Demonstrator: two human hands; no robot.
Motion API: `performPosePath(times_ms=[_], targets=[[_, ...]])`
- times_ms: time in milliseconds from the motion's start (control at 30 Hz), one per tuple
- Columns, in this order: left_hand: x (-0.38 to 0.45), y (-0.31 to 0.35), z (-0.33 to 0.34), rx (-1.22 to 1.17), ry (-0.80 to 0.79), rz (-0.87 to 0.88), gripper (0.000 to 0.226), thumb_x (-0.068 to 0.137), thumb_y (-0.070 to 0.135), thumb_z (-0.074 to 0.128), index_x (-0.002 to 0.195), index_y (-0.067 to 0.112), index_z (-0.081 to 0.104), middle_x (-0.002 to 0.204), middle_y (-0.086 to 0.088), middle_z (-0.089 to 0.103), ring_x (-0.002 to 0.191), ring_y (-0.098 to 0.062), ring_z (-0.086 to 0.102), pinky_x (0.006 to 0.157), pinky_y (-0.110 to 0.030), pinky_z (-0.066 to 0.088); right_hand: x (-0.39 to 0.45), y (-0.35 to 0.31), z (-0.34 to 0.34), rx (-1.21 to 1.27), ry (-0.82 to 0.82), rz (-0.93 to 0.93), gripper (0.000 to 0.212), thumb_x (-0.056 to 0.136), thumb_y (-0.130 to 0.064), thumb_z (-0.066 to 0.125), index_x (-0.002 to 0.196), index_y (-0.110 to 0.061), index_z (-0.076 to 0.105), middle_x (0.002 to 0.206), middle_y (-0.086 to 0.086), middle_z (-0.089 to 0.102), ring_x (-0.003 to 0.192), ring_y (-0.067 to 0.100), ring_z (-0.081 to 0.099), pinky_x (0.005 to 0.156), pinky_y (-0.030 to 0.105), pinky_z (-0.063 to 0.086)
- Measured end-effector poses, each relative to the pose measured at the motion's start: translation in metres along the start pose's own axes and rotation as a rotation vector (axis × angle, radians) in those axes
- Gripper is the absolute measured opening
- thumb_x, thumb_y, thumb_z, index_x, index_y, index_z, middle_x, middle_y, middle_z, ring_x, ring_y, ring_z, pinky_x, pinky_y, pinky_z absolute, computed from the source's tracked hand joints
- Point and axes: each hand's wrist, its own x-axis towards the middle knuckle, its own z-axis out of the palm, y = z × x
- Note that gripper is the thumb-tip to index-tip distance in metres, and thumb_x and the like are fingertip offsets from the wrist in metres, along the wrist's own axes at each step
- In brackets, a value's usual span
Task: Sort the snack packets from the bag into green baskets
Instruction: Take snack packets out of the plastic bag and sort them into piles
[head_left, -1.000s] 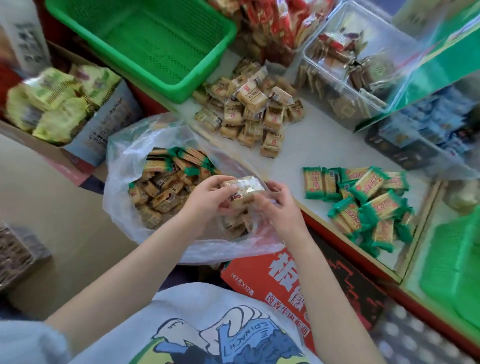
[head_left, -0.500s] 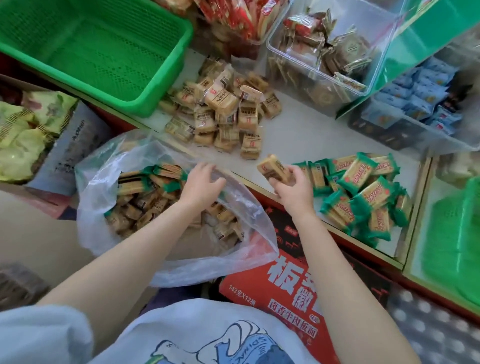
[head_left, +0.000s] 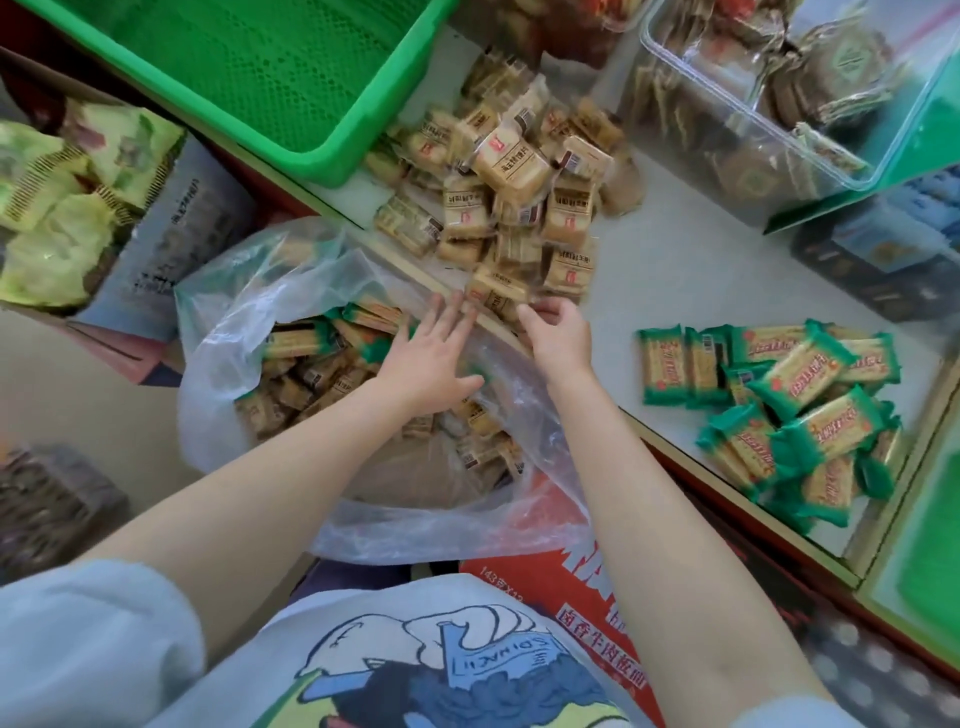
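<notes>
Tan packet (head_left: 497, 292) now off right hand (head_left: 561, 338)

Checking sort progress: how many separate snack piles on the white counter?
2. Tan packet pile beside the green plastic basket; green-edged packet pile at the right. More packets remain in the clear plastic bag.

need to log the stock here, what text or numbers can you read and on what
"卤香牛肉板面" and "143克X12": red cardboard box below the clear plastic bag.
"SDINNAI", mirrored: blue banner print on the grey T-shirt.
Tan snack packets, green-edged snack packets, grey carton: print blurred, unreadable.
</notes>
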Motion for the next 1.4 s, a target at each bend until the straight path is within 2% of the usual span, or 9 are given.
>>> performPosePath(times_ms=[233, 367, 433, 533, 733, 867, 1100, 1233, 1400], targets=[[-0.002, -0.002, -0.006, -0.051, 0.007, 0.024, 0.091, 0.094, 0.055, 0.048, 0.161, 0.023, -0.005, 0.167, -0.001, -0.015, 0.154, -0.022, -0.014, 0.124, -0.053, 0.002, -0.045, -0.013, -0.032, -0.166, -0.056, -0.129, 0.013, 0.093, -0.025, 0.064, 0.105, -0.023, 0.061, 0.102, -0.005, 0.067, 0.098, 0.015, 0.065, 0.088, 0.035, 0.055], [-0.022, -0.001, 0.001, -0.136, 0.264, 0.051, 0.069, 0.095, 0.041, 0.052, 0.155, 0.015, 0.030, 0.164, -0.011, 0.022, 0.152, -0.028, 0.015, 0.122, -0.048, 0.017, -0.101, 0.023, -0.046, -0.328, -0.470, -0.092, 0.010, 0.095, -0.025, 0.066, 0.101, -0.024, 0.073, 0.096, -0.008, 0.074, 0.094, 0.008, 0.068, 0.089, 0.029, 0.057], [-0.042, 0.004, 0.016, -0.209, 0.395, 0.083, 0.049, 0.093, 0.033, 0.055, 0.137, 0.011, 0.051, 0.142, -0.013, 0.047, 0.133, -0.033, 0.041, 0.108, -0.046, 0.035, -0.104, 0.049, -0.050, -0.505, -0.480, -0.103, 0.015, 0.095, -0.026, 0.066, 0.107, -0.024, 0.074, 0.101, -0.012, 0.073, 0.098, 0.003, 0.066, 0.095, 0.032, 0.054], [-0.068, 0.016, 0.044, -0.284, 0.181, 0.063, 0.036, 0.098, 0.037, 0.051, 0.125, 0.014, 0.059, 0.116, -0.006, 0.055, 0.108, -0.027, 0.051, 0.091, -0.042, 0.043, -0.088, 0.068, -0.060, -0.481, -0.280, -0.150, 0.031, 0.095, -0.020, 0.064, 0.125, -0.023, 0.065, 0.117, -0.009, 0.068, 0.108, 0.005, 0.061, 0.101, 0.033, 0.050], [-0.085, 0.038, 0.091, -0.419, -0.276, -0.045, 0.050, 0.102, 0.057, 0.038, 0.131, 0.020, 0.055, 0.128, -0.003, 0.062, 0.112, -0.023, 0.059, 0.093, -0.041, 0.049, -0.064, 0.084, -0.064, -0.545, -0.162, -0.153, 0.025, 0.090, -0.028, 0.063, 0.113, -0.031, 0.056, 0.112, -0.009, 0.063, 0.109, 0.011, 0.058, 0.099, 0.036, 0.048], [-0.089, 0.045, 0.106, -0.507, -0.271, -0.149, 0.055, 0.101, 0.061, 0.034, 0.136, 0.023, 0.053, 0.129, -0.002, 0.064, 0.112, -0.023, 0.060, 0.092, -0.041, 0.051, -0.072, 0.101, -0.041, -0.627, -0.283, -0.248, 0.020, 0.087, -0.023, 0.067, 0.106, -0.027, 0.067, 0.104, 0.000, 0.060, 0.095, 0.013, 0.055, 0.086, 0.031, 0.046], [-0.101, 0.041, 0.121, -0.602, -0.234, -0.215, 0.050, 0.103, 0.056, 0.034, 0.133, 0.022, 0.056, 0.126, -0.002, 0.065, 0.113, -0.024, 0.059, 0.092, -0.040, 0.049, -0.055, 0.131, -0.029, -1.000, -0.320, -0.151, 0.061, 0.085, -0.042, 0.073, 0.141, -0.027, 0.055, 0.141, 0.014, 0.051, 0.131, 0.034, 0.046, 0.104, 0.040, 0.042], [-0.108, 0.037, 0.129, -0.713, -0.213, -0.244, 0.048, 0.104, 0.054, 0.036, 0.130, 0.021, 0.058, 0.125, -0.003, 0.065, 0.113, -0.022, 0.059, 0.094, -0.041, 0.049, -0.049, 0.133, -0.026, -0.909, -0.258, -0.159, 0.041, 0.081, -0.040, 0.073, 0.119, -0.024, 0.068, 0.112, 0.003, 0.072, 0.106, 0.027, 0.064, 0.086, 0.035, 0.052], [-0.112, 0.040, 0.133, -0.810, -0.170, -0.269, 0.045, 0.104, 0.052, 0.037, 0.129, 0.021, 0.058, 0.125, 0.000, 0.065, 0.114, -0.020, 0.058, 0.095, -0.039, 0.048, -0.043, 0.131, -0.034, -0.606, -0.201, -0.089, 0.009, 0.084, -0.017, 0.077, 0.092, -0.020, 0.075, 0.080, -0.014, 0.065, 0.084, 0.013, 0.061, 0.076, 0.026, 0.047]])
